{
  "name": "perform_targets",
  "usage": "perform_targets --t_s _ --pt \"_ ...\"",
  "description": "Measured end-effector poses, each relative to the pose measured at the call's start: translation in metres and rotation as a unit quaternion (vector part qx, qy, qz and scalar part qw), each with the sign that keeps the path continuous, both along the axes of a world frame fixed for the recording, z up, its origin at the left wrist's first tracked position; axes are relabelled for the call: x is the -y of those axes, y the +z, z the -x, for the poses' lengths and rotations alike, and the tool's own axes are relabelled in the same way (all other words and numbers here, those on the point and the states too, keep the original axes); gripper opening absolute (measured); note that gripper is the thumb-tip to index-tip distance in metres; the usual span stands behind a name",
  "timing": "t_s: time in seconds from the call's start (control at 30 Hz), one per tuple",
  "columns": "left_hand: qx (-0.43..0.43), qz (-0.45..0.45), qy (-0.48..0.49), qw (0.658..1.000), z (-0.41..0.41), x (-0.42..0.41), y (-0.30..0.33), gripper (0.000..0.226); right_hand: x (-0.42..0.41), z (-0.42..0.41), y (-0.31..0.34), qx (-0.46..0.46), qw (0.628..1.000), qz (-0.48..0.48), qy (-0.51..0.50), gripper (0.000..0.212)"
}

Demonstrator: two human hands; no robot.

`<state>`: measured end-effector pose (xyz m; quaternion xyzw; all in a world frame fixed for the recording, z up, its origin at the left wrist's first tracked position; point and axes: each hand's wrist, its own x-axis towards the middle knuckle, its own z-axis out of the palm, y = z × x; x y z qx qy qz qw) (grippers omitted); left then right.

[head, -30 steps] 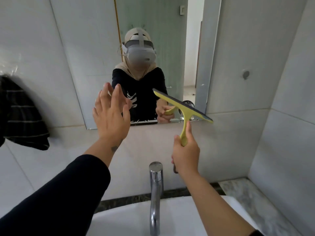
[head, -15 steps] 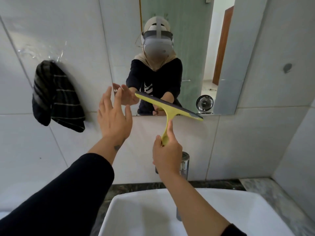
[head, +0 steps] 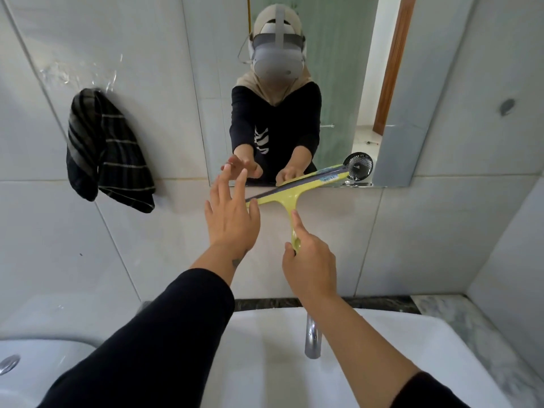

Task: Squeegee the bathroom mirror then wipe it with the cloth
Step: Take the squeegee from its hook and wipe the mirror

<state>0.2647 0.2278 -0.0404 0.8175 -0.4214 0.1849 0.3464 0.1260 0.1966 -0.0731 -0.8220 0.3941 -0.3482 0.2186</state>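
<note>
Squeegee (head: 295,188) handle gripped in our right hand (head: 309,266), blade slanted beside our spread, empty left hand (head: 231,214).

Glossy yellow plastic squeegee (head: 297,189), striped woven cloth (head: 107,151), chrome tap (head: 312,340), glossy tiles (head: 88,39).

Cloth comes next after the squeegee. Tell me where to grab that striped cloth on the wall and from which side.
Take the dark striped cloth at its bunched top, where it seems to hang from a wall hook that cannot be made out. Come in with the free left hand, from the front and right, since it lies against the tile. Lift up, then away. The right hand holds the squeegee.
</note>
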Motion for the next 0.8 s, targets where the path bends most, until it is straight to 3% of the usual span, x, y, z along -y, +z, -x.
perform_targets --t_s 0.17,0.33,0.5,0.63,0.8 --pt "-0.005 -0.034 -0.020 0.999 0.026 0.001 0.009 0.055 0.024 0.043 0.020 -0.115 0.992 0.023 -0.042 0.066" --pt "0.008 -0.070 -0.066 0.995 0.063 0.012 0.026 0.057 0.051 0.101 0.047 -0.264 0.956 0.080 -0.097 0.071" --pt "0.052 -0.109 -0.158 0.980 0.103 0.027 0.047 0.058 0.059 0.139 0.079 -0.311 0.936 0.144 -0.075 0.063" --pt "0.116 -0.121 -0.226 0.960 0.129 0.035 0.067 0.058 0.063 0.164 0.115 -0.350 0.917 0.184 -0.043 0.037" --pt "0.165 -0.119 -0.297 0.933 0.159 0.044 0.078 0.037 0.063 0.191 0.159 -0.382 0.898 0.217 -0.004 0.035"
